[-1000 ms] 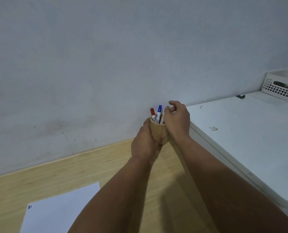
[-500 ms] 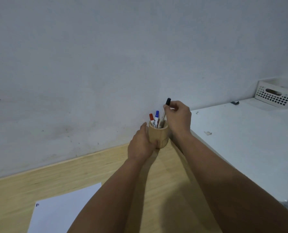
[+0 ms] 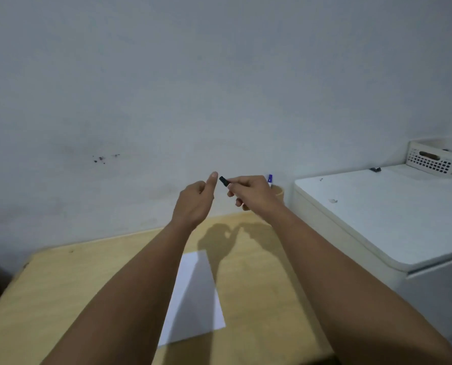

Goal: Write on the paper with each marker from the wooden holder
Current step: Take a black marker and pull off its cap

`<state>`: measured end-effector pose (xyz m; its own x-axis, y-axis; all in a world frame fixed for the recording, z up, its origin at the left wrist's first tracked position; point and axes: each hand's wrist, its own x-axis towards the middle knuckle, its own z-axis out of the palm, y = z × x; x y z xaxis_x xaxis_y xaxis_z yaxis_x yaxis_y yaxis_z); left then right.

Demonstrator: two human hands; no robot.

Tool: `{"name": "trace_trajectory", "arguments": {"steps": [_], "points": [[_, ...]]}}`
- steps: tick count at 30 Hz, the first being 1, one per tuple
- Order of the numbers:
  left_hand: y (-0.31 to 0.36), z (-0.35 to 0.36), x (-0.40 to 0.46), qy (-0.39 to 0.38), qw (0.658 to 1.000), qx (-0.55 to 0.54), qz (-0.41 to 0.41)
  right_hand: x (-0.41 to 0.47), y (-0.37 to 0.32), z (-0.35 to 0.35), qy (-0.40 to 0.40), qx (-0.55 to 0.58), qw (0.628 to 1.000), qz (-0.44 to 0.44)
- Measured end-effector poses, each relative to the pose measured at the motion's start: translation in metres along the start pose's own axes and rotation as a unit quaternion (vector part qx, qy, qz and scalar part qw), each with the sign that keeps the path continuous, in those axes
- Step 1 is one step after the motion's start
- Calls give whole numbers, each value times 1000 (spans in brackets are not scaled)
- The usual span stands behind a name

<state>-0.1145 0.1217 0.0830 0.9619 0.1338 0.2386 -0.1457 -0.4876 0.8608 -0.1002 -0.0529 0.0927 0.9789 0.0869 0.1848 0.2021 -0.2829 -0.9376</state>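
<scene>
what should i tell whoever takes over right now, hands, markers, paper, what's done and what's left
Right hand: gripping the black marker, cap end toward the left hand.
Left hand: empty, thumb up beside the cap, not touching it.
Wooden holder: at the wall behind the right hand, blue marker in it; other contents hidden.
Paper: on the wooden table, visible part blank.
Done: black marker taken out.
Left: uncap, write, then each other marker.

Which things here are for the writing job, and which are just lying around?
For the job:
- black-capped marker, held in the right hand
- left hand, empty, next to the cap
- paper on the wooden table
- wooden holder, with a blue marker sticking out

Just lying around:
- white basket
- white cabinet
- small dark thing on the cabinet
</scene>
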Motion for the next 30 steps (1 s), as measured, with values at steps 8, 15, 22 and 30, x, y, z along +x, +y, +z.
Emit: {"name": "trace_trajectory", "arguments": {"steps": [8, 15, 22, 30], "points": [[-33, -80, -49, -98, 994, -18, -50, -57, -22, 73, -117, 49, 992, 19], [-56, -131, -63, -126, 987, 52, -91, -73, -25, 124, -170, -23, 985, -31], [-100, -187, -61, 7, 971, 213, -111, -75, 2, 137, -37, -129, 986, -95], [-151, -147, -84, -81, 869, 475, -115, -72, 7, 132, -35, 110, 991, 66]]}}
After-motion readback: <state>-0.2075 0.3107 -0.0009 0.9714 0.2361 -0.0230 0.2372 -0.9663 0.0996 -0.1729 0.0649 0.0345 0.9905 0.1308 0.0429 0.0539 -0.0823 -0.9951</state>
